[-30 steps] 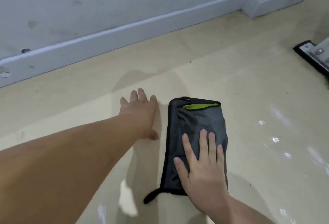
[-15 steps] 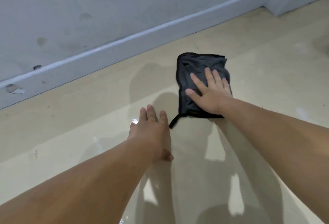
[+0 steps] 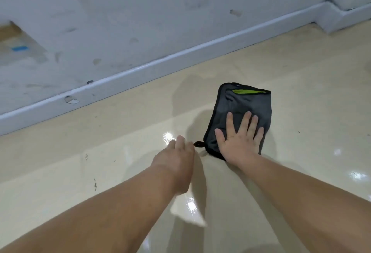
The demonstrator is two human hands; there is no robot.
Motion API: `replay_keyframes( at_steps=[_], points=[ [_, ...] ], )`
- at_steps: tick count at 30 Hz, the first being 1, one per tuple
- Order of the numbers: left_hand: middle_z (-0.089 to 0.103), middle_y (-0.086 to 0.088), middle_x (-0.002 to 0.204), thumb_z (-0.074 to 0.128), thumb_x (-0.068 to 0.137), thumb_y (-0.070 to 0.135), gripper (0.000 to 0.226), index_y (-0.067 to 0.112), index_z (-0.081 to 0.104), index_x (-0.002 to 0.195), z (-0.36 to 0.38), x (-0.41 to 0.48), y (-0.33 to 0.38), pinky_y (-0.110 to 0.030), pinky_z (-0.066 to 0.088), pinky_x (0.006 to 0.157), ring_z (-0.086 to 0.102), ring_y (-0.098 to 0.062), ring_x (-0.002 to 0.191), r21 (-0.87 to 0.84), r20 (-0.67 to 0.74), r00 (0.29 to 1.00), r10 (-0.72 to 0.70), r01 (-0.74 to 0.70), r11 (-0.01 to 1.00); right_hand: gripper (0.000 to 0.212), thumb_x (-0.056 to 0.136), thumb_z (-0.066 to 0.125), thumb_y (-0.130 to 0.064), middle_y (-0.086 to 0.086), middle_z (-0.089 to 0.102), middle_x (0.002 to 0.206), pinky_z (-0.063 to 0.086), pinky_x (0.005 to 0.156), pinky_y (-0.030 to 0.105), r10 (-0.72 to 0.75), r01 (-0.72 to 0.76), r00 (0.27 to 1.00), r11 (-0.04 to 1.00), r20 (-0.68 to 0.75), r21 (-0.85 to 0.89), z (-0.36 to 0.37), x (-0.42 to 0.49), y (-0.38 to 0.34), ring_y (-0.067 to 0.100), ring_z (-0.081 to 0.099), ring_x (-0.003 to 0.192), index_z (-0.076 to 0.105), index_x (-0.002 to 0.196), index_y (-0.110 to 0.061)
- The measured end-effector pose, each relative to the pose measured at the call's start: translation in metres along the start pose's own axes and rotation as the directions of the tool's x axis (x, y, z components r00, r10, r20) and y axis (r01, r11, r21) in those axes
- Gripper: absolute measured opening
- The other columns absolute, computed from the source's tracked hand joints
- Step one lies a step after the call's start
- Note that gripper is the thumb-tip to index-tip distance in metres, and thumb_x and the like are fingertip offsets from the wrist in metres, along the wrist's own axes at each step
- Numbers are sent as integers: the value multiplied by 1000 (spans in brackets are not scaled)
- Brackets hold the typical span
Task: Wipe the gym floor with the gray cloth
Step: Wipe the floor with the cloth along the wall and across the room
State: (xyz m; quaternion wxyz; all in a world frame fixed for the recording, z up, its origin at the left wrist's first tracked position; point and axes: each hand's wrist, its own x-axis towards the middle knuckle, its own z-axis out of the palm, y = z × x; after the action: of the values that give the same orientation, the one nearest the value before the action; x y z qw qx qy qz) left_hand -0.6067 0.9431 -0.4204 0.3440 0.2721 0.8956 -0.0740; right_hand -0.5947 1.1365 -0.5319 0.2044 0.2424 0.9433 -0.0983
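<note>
Cream-coloured and glossy, the gym floor (image 3: 301,76) fills most of the view and shows bright glints near the arms, which suggests that stretch is wet or freshly wiped. Along its far edge runs a pale baseboard (image 3: 180,56) under a scuffed white wall (image 3: 140,1).

The gray cloth (image 3: 243,104) lies folded into a flat pad on the floor, well short of the baseboard, its lime-green strip at the far edge and a small black loop (image 3: 198,144) sticking out at the near left corner. Folded this way it probably gives a thick, even face to push with.

The right hand (image 3: 239,138) lies flat on the cloth's near half, fingers spread, pressing down rather than gripping, which would keep the pad in full contact as it slides. The left hand (image 3: 176,162) is planted on bare floor just beside the loop, fingers loosely together and holding nothing; it looks like a prop for body weight.
</note>
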Motion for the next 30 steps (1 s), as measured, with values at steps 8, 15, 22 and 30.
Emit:
replay_keyframes(
  at_steps=[8,15,22,30],
  points=[
    [0,-2,167,63,92,20,72,18,25,153,-4,-75,-31,-41,50,96,29,-23,145,25,31,1000,-1,0,1000,71,99,1,-66,19,-35,163,-13,123,57,-95,100,993,992,71,-73,15,-70,-8,39,-31,151,-28,156,-34],
    [32,-5,148,63,89,25,45,15,47,131,25,-34,-14,-40,51,83,50,-27,123,-42,87,996,25,-21,999,69,100,6,-68,12,-45,158,-20,122,51,-173,188,973,978,152,-91,41,-139,17,31,-43,145,-34,149,-41],
    [43,-18,140,63,90,36,88,6,15,157,57,-1,29,-41,38,104,43,-35,128,184,52,975,215,-221,958,70,103,51,-46,0,15,170,7,125,29,-211,156,961,947,179,281,-40,-166,46,22,3,159,21,163,-26],
    [-14,-46,155,57,91,24,108,12,-32,151,62,15,75,-61,12,120,-5,-63,145,-14,284,959,11,-7,1000,58,104,48,-46,0,43,158,34,111,28,35,-110,916,980,400,167,-126,-188,47,22,44,142,35,157,-28]
  ],
)
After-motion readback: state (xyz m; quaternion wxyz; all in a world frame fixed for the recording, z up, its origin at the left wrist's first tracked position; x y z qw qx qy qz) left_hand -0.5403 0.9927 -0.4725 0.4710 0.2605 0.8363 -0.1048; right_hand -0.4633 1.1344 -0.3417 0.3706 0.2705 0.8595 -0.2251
